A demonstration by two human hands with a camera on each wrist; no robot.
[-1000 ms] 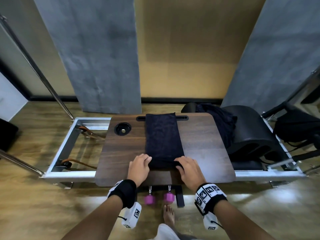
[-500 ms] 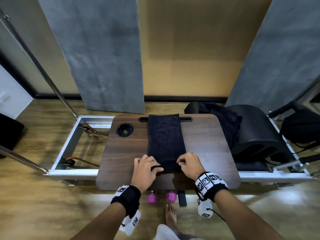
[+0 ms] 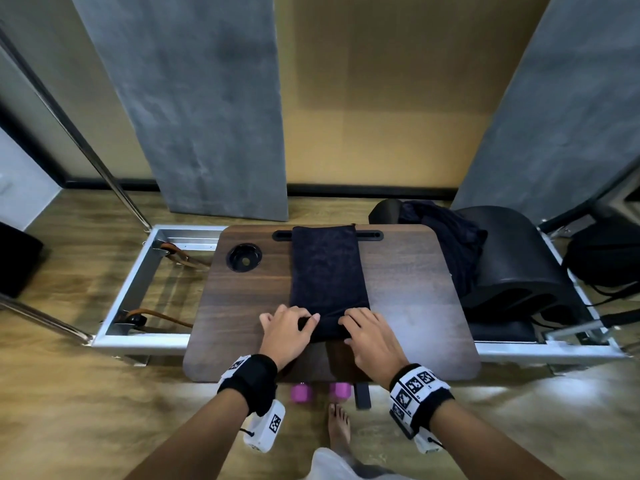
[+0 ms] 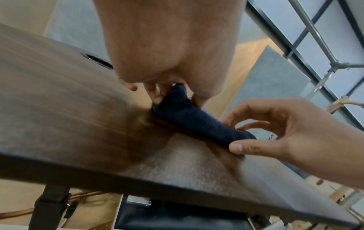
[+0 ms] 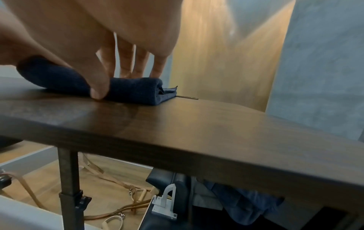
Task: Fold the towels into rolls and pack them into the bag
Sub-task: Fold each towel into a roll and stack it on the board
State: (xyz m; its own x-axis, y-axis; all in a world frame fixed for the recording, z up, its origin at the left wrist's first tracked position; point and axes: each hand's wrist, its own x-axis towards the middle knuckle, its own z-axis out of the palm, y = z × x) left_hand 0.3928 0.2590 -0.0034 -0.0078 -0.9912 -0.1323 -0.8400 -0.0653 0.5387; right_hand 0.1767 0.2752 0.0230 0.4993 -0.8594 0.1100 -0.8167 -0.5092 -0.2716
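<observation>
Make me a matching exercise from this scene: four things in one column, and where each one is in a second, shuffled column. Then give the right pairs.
Things:
1. dark towel
2. round cup hole
3. pink dumbbells
4. heap of dark cloth

Places:
A. on the floor under the table's near edge
B. on the black padded barrel right of the table
C. in the table's far left corner
D. along the middle of the table, near end rolled under both hands

Pairs: 1-D, 2-C, 3-A, 4-B

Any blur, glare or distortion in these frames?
Head view: wide-angle bending at the edges, floor smeared, soft sheen on the table. Left wrist view: table streaked by motion, towel fairly sharp. Right wrist view: right hand close and soft, towel roll clear.
</observation>
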